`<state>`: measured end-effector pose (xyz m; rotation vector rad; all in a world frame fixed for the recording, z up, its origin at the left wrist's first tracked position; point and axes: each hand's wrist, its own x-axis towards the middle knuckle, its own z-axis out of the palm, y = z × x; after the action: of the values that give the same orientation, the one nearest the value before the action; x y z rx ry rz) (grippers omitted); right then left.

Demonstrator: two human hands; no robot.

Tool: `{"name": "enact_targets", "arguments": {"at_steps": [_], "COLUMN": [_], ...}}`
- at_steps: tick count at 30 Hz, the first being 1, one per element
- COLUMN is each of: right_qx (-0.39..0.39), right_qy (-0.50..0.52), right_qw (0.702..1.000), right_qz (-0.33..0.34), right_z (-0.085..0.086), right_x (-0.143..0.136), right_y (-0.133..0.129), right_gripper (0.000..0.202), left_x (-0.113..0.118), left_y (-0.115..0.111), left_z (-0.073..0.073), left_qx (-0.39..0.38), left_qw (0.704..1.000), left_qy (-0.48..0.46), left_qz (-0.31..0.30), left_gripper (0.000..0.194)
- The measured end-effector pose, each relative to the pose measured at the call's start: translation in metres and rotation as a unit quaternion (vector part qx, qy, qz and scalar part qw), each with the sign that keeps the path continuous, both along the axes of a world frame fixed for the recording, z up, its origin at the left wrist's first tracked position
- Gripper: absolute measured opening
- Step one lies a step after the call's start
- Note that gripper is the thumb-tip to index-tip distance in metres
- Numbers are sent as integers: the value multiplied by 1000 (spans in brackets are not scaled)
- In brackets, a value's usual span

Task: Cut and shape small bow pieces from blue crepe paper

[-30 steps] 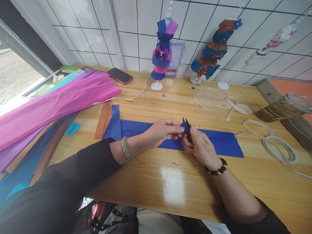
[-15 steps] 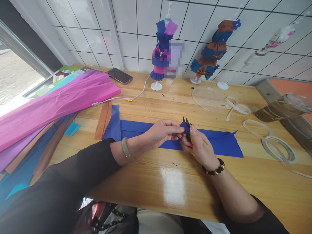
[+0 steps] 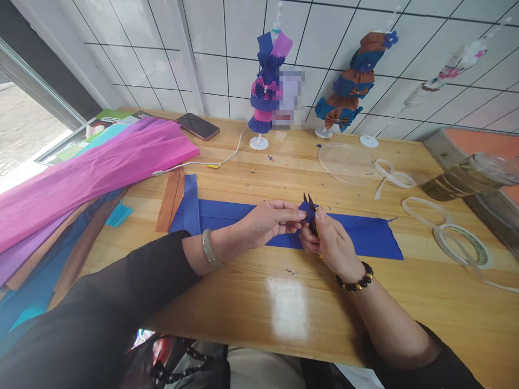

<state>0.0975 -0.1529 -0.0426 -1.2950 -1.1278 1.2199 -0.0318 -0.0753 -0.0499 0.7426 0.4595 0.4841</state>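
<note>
Between thumb and fingers, my left hand [image 3: 275, 220] pinches a small piece of blue crepe paper [image 3: 304, 207]. My right hand [image 3: 327, 237] is closed around a pair of scissors [image 3: 312, 204], whose dark blades point away from me and stand slightly apart at the blue piece. The handles are mostly hidden in my palm. Beneath both hands a long blue crepe paper strip [image 3: 365, 236] lies flat across the table. At its left end are a folded blue piece [image 3: 190, 202] and a brown strip [image 3: 170, 200].
Pink crepe paper [image 3: 121, 154] and other coloured sheets spread at the left, near a phone [image 3: 198, 126]. Paper-dressed stands [image 3: 265, 97] rise along the tiled wall. At right are a clear plastic disc [image 3: 344, 163], a tape roll [image 3: 462, 246] and a tilted cup [image 3: 466, 178].
The blades stand a little wider apart than before. Both hands keep nearly the same place, and the whole view has shifted very slightly.
</note>
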Motion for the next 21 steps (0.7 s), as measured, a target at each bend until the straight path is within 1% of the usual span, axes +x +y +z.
{"name": "enact_targets", "arguments": {"at_steps": [5,10,15,21], "right_qx": [-2,2,9,5], "right_qy": [-1,-28,-23,-18], "right_qw": [1000,1000,1000,1000], "right_qz": [-1,2,5,17], "right_z": [1,3,0,-1], "right_x": [0,2,4,6], "right_y": [0,0,-1,-1], "right_gripper": [46,47,44,44], "left_x": [-1,-1,-2,-4], "left_y": [1,4,6,9], "left_z": [0,0,3,7], "left_qx": [6,34,53,57], "left_qw": [1000,999,999,998], "left_qy": [-1,4,9,24], "left_qz": [-3,-4,-4,-18], "left_gripper": [15,17,18,19]}}
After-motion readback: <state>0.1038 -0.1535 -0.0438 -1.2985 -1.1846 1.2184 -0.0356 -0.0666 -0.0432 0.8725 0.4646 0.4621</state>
